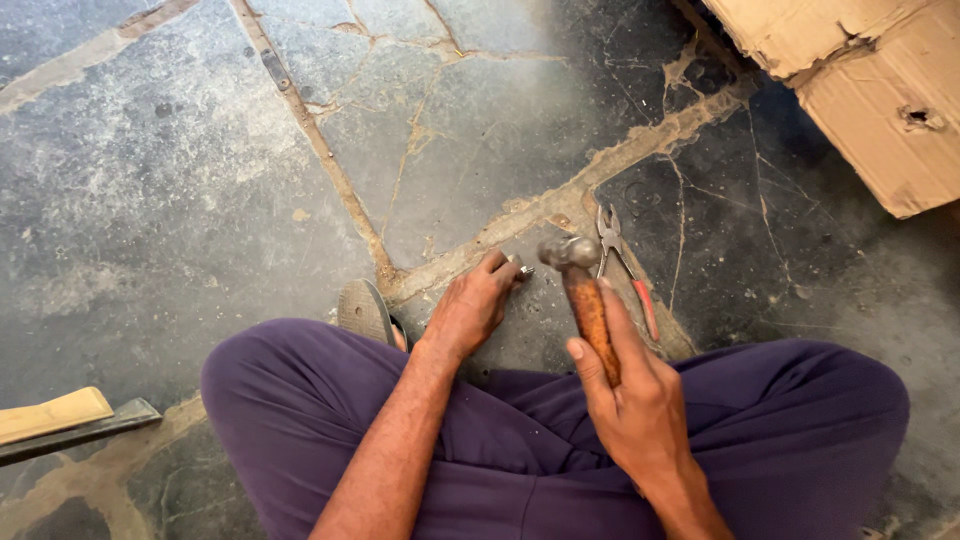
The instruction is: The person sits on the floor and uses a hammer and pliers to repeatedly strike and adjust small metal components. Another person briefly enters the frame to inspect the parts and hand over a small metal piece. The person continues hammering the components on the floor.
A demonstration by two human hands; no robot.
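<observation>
Two bare hands are at work above a cracked stone floor [180, 170], seen from a head-worn camera looking down over the person's crossed legs in purple trousers [520, 450]. The right hand [630, 395] is closed around the brown wooden handle of a hammer [585, 290], thumb laid along the shaft; the metal head of the hammer sits raised just above and to the right of the left hand's fingertips. The left hand [475, 305] is lowered to the floor with fingers curled, pinching a small metal piece [524, 268] at its tips; the piece is too small to identify with certainty, and only its bright end shows past the fingers. It lies on the dark slab near a pale mortar joint, just left of the hammer head and apart from it. A pair of pliers [625, 270] with reddish grips lies on the floor immediately right of the hammer, jaws pointing away from the person, untouched by either hand. A grey sandal sole [365, 312] shows at the left knee. A torn cardboard box [860, 90] occupies the upper right corner, well apart from the hands. At the lower left edge a pale wooden strip [50, 413] rests on a dark flat bar [90, 428], also well apart.
</observation>
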